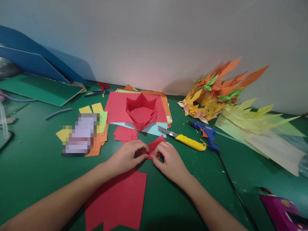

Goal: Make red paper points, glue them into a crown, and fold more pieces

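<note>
My left hand (128,156) and my right hand (169,158) meet over a small folded piece of red paper (155,144) on the green table (36,166). Both hands pinch its near edge with curled fingers. The far corner of the piece pokes out behind the fingers. Under my left forearm lie flat red paper sheets (120,200). Behind the hands a folded red paper crown shape (141,110) stands on a stack of coloured sheets (115,107). A few small red squares (125,133) lie just beyond my left hand.
A yellow utility knife (186,140) and a blue glue gun (207,134) with a black cord lie to the right. Folded orange and yellow paper flowers (211,96) sit at the back right. Small yellow and orange squares (101,128) lie left. A purple device (284,213) occupies the near-right corner.
</note>
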Tool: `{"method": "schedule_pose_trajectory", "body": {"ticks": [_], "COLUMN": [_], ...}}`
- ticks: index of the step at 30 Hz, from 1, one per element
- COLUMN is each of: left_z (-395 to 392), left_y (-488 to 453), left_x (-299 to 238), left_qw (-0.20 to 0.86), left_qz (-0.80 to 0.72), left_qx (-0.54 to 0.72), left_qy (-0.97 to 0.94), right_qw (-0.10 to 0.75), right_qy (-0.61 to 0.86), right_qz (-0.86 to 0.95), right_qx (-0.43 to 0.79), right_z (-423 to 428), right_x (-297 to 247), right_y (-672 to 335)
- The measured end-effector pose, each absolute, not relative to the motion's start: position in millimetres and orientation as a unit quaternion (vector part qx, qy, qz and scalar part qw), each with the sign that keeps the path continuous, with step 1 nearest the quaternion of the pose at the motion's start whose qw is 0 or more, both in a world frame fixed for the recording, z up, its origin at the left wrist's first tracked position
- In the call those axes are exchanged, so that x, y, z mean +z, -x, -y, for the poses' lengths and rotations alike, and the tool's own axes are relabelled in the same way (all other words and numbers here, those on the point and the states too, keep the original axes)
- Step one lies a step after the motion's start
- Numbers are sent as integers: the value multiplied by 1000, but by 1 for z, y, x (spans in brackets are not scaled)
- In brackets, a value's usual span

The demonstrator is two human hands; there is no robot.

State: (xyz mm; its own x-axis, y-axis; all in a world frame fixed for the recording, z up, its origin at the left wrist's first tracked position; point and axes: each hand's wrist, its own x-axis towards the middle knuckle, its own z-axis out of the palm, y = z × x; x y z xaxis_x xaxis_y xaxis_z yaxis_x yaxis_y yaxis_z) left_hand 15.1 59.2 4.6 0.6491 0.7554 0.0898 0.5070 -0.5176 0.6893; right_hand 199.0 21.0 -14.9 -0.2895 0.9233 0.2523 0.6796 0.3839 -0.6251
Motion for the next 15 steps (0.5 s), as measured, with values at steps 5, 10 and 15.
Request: {"method": "schedule_pose_trajectory", "body": {"ticks": [5,10,15], "left_z": [-59,-58,-58], "left_y": [-15,-16,-17], "left_x": [5,5,5], "left_qw": [323,321,333], "left_qz": [-376,-380,-396], "left_qx": [195,190,184], "left_qy": [-846,-846,-836], "right_qw": [284,281,275], "right_qy": [526,529,531], "right_qz": [773,771,771], "right_qx": [212,215,218], "right_z": [-23,-23,-24], "right_x": [-15,-14,-12], "right_y": [-199,-198,-198]}}
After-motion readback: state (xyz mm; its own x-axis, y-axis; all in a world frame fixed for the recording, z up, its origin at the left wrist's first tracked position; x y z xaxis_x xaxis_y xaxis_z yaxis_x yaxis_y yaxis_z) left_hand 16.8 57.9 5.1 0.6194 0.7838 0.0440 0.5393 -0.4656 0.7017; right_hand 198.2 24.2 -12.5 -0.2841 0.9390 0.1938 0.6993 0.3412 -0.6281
